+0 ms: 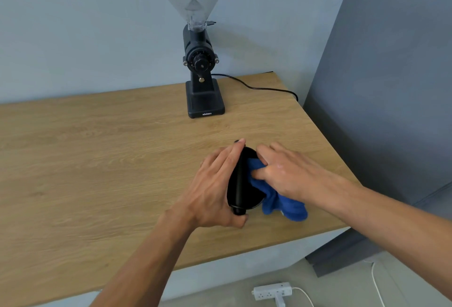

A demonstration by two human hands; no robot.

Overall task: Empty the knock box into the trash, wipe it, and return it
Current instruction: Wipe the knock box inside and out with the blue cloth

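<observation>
While the left hand (pixel 215 184) wraps around the black knock box (pixel 241 182) low and right of the middle of the frame, the right hand (pixel 283 172) pushes a blue cloth (pixel 281 199) into its open top. The left hand is curled shut on the box, with the fingers over the round bar that runs across the top and the thumb down near the closer end. The right hand is mostly flat, with the fingers bent a little and pressing down on the cloth; part of the cloth is inside the box and the rest hangs out onto the wooden bench (pixel 97 160). The box seems to sit on the bench, a bit tilted, close to the bench's right edge. This looks like the wiping step, so the emptying seems to be done already, though no trash can shows. To wipe well, the left hand should hold the box tight so it does not slide or tip, and the right hand should rub the cloth all around the inside wall and under the bar, where coffee bits like to hide. It is best to mind the edge so the box does not fall off. A black coffee grinder (pixel 200 62) stands well apart in the upper middle.
</observation>
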